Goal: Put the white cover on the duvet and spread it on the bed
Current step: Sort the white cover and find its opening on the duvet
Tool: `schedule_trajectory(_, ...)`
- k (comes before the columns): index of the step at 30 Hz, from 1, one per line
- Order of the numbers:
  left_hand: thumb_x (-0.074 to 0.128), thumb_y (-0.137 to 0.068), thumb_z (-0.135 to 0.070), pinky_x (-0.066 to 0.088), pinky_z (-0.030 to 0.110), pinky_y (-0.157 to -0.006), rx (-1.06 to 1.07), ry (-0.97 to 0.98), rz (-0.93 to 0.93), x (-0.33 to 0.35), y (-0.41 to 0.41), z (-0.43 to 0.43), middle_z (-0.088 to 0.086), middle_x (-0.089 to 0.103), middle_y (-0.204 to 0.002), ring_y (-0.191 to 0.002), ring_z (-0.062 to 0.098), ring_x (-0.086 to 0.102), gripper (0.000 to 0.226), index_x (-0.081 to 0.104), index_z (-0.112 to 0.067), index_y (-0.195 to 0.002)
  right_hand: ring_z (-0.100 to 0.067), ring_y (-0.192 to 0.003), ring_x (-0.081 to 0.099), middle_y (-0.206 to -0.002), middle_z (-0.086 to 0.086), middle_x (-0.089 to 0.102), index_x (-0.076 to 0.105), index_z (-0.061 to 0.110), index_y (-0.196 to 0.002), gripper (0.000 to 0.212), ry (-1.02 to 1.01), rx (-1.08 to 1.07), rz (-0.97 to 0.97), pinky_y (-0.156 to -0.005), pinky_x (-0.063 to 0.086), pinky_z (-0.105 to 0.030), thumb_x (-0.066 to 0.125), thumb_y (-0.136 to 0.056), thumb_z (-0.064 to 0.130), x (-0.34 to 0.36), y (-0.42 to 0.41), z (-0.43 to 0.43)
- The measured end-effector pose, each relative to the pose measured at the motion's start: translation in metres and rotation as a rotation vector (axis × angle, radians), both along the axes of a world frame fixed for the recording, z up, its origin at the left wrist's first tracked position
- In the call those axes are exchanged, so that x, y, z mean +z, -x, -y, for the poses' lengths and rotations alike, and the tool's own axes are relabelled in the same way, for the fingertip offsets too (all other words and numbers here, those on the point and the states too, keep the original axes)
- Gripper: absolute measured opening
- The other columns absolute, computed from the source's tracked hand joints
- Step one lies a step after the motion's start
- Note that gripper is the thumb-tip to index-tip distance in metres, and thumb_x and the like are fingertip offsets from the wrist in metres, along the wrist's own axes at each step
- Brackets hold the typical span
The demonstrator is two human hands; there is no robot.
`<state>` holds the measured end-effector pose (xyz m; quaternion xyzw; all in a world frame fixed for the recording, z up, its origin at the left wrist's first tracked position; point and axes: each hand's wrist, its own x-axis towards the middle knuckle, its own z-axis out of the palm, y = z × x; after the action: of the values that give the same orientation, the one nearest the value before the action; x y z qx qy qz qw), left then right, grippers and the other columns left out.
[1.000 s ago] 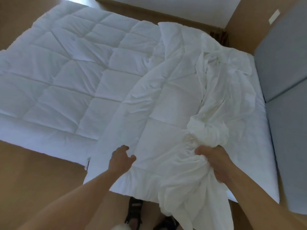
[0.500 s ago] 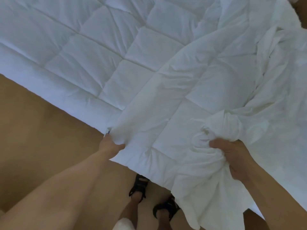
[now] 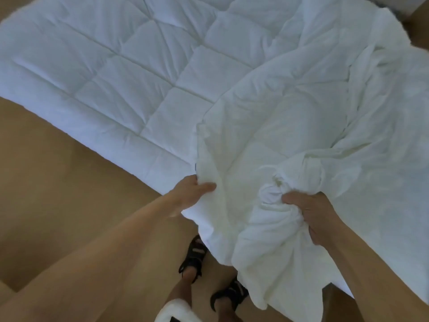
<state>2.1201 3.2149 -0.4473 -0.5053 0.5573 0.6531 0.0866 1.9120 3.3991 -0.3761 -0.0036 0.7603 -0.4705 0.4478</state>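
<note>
Left hand (image 3: 192, 194) pinches the wrinkled white fabric cover (image 3: 267, 126) at 6 o'clock, right hand (image 3: 318, 217) clamps its bunched folds at 4 o'clock, quilted white padded duvet (image 3: 116, 73) lies flat toward 10 o'clock

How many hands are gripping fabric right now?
2. The left hand pinches the duvet corner, bottom centre; the right hand clutches the bunched white cover just right of it.
</note>
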Motion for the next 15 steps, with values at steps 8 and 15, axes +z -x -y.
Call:
schedule_trajectory(8,0.065,-0.093,-0.028,0.057,0.038,-0.081,-0.113,0.181,-0.197,0.111,0.126,-0.102,0.008,0.066,-0.103,-0.096,0.027,0.065,0.023,0.060,-0.008,-0.104,-0.022,-0.077,0.074,-0.084,-0.006,0.077,0.073,0.007,-0.095,0.020,0.104,-0.026,-0.049,-0.065,0.058,-0.033,0.072,-0.078,-0.003,0.057,0.025,-0.078)
schedule_trajectory(15,0.063,-0.092,-0.017,0.056,0.030,-0.061,-0.058,0.183,-0.377,0.147,0.187,-0.157,0.011,0.064,-0.115,-0.094,0.026,0.067,0.080,0.015,-0.037,-0.152,-0.027,-0.091,0.072,-0.092,-0.007,0.077,0.073,0.010,-0.101,0.039,0.180,-0.154,-0.069,-0.083,0.059,-0.043,0.080,-0.063,0.006,0.090,0.047,-0.150)
